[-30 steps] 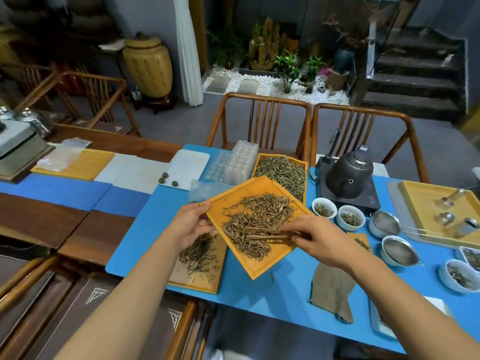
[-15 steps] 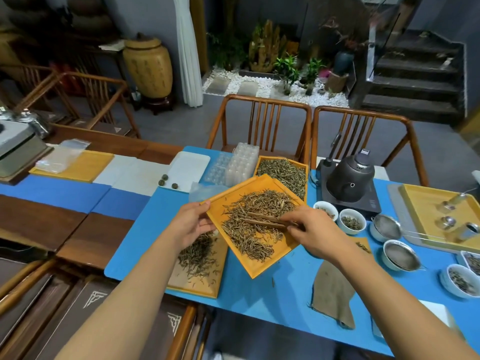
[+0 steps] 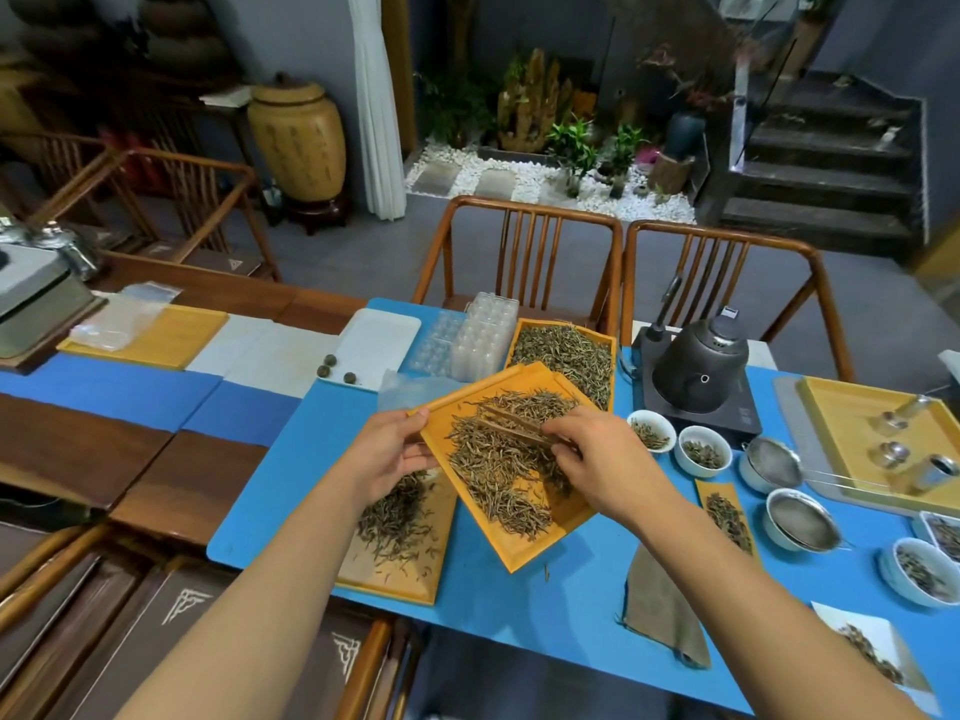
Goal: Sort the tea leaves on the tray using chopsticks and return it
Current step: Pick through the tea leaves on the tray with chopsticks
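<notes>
The left hand [image 3: 387, 452] grips the left edge of an orange tray [image 3: 524, 550], fingers curled round the rim, and holds it tilted above the blue table mat [image 3: 519, 605]. Loose tea leaves [image 3: 493, 470] are spread over most of the tray. The right hand [image 3: 602, 459] pinches a pair of brown chopsticks [image 3: 511, 426], whose tips point left and lie across the far part of the leaves. Below the tray's near left side a wooden board [image 3: 415, 584] lies flat on the mat with a smaller scatter of leaves. Just beyond the held tray a second orange tray [image 3: 563, 356] is full of leaves. A dark kettle [image 3: 698, 368] stands on its base to the far right, with two small white cups [image 3: 701, 452] of leaves just in front of it. The tan jar [image 3: 298, 140] on the floor at far left bears columns of writing, too small to read.
</notes>
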